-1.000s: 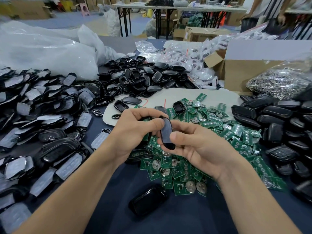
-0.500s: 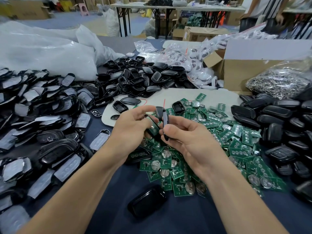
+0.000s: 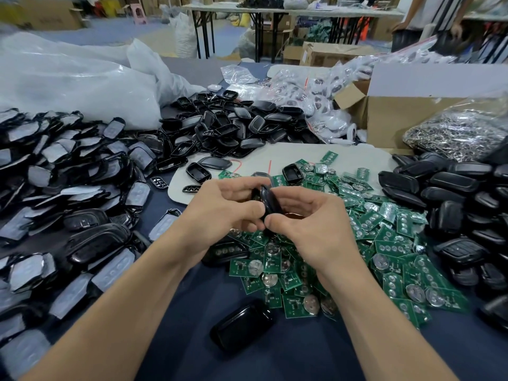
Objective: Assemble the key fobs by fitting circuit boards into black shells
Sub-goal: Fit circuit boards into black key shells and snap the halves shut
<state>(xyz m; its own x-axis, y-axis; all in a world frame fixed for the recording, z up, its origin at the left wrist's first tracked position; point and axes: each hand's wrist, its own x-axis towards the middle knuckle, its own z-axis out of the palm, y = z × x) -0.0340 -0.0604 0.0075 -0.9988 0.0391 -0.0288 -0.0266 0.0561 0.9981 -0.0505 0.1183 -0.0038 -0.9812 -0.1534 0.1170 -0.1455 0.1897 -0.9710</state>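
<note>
Pinching the black key fob [image 3: 268, 201] between both hands above the pile of green circuit boards [image 3: 357, 237], I am closing my left hand [image 3: 225, 209] and right hand [image 3: 310, 215] around it, thumbs and fingertips on its edges. I should be pressing evenly along the seam so the halves seat flush; whether a board is inside, I cannot tell. Black shells [image 3: 233, 127] are crowding the dark blue desk [image 3: 247, 358], and cardboard boxes [image 3: 406, 122] and folding tables [image 3: 261, 12] are filling the workshop behind.
</note>
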